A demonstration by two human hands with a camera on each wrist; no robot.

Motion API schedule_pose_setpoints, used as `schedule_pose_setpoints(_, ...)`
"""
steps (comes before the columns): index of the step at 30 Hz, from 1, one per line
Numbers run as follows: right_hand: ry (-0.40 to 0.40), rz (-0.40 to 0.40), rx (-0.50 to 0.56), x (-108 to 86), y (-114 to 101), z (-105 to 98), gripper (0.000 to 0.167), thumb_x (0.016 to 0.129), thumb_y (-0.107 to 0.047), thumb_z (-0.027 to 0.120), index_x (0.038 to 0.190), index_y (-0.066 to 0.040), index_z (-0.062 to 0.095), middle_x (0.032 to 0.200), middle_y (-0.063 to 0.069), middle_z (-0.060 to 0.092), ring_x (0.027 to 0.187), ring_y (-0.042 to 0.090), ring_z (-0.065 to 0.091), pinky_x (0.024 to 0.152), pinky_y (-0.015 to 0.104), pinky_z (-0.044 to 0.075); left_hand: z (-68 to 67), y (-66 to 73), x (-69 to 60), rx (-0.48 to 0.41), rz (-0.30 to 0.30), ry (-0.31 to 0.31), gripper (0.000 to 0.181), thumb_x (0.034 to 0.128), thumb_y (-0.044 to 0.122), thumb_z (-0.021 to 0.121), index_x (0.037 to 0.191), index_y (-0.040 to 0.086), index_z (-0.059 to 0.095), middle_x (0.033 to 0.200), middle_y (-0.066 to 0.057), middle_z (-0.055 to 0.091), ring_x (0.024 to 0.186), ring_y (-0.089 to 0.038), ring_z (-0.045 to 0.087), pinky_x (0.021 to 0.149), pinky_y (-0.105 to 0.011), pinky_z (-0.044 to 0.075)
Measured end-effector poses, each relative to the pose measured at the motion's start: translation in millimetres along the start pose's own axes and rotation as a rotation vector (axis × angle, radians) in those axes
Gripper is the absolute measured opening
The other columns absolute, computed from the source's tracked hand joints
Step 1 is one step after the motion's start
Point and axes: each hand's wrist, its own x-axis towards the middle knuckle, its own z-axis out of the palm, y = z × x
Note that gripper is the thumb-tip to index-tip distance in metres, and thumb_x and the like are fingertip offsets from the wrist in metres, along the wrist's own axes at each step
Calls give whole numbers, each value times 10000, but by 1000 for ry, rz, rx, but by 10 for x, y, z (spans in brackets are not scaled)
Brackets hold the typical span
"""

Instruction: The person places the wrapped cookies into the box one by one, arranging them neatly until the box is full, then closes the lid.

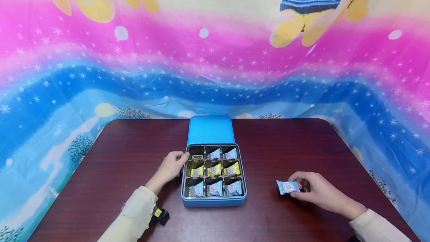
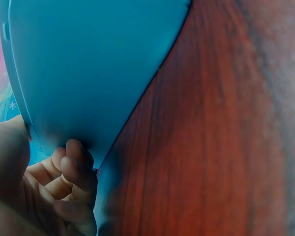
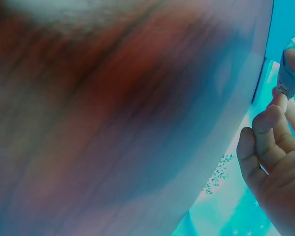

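An open blue tin (image 1: 215, 201) stands on the table, its black divided tray holding blue-wrapped candies (image 1: 215, 188) in the front and back rows and yellow-wrapped candies (image 1: 214, 169) in the middle row. Bare tray bottom shows in the back-left compartment (image 1: 197, 152). My left hand (image 1: 172, 166) holds the tin's left side near the back corner; in the left wrist view its curled fingers (image 2: 76, 162) lie against the outer wall. To the right of the tin, my right hand (image 1: 315, 189) pinches a blue-wrapped candy (image 1: 287, 187) between thumb and fingers, also seen in the right wrist view.
Behind the tin extends its blue lid (image 1: 211, 130), folded back. A dark red-brown wooden table (image 1: 144, 137) lies under everything. Patterned cloth (image 1: 215, 85) hangs along the table's back and sides. A black wrist camera (image 1: 162, 216) sits by the left sleeve.
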Motion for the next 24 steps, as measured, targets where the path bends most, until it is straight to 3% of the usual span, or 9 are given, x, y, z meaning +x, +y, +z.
schedule_pose_setpoints(15,47,8,-66,179,-126,30,274,878,-357,784,1083,-220,665,788,-91,581,621,0,494,549,227,437,2,-3,-2,7,-9,1,445,1044,413,508,693,140,488,491,17,448,425,-159,479,478,-309,394)
schedule_pose_setpoints(24,92,-32,-69,283,-162,77,250,886,-334,781,1081,-230,664,779,-103,583,618,-6,488,550,217,433,0,-6,-1,9,-11,-3,441,1042,421,509,700,142,498,495,17,452,427,-162,480,478,-310,399)
